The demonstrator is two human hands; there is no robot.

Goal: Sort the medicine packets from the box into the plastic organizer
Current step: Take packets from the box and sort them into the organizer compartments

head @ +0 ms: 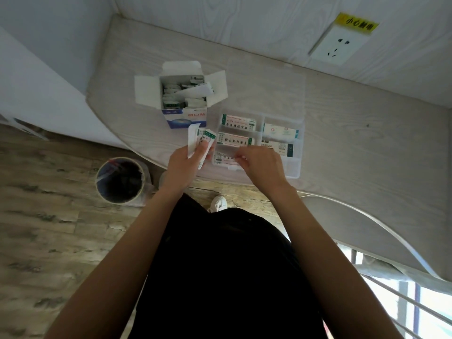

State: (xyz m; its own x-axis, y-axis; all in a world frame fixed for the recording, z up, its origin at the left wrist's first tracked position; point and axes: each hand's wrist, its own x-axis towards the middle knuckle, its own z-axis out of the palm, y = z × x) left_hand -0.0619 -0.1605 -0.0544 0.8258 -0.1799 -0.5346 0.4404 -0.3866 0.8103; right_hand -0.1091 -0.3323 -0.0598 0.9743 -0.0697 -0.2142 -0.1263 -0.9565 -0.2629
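Packets (203, 140) fan out of the left hand (184, 162), at least three of them, white with green ends, pinched between thumb and curled fingers just beside the organizer's (297, 152) left edge. One box (182, 94) stands open on the table (354, 133) behind that hand, all flaps spread, and it holds many more packets in a loose heap, too jumbled to count; its blue and white front bears red characters, mirrored and not readable. The organizer is clear plastic, with its lid (266, 84) lying open behind it. Its left column holds three long cartons (238, 122) with green ends and dark Chinese print, and its right side two more cartons (280, 130), one white with a red mark, one with a green edge. The right hand (259, 162) hovers over the nearest left compartment, fingertips curled close together; whether they pinch anything I cannot tell. One wall socket (340, 42) carries a yellow warning label (357, 23) in Chinese. One bin (119, 179) stands on the floor.
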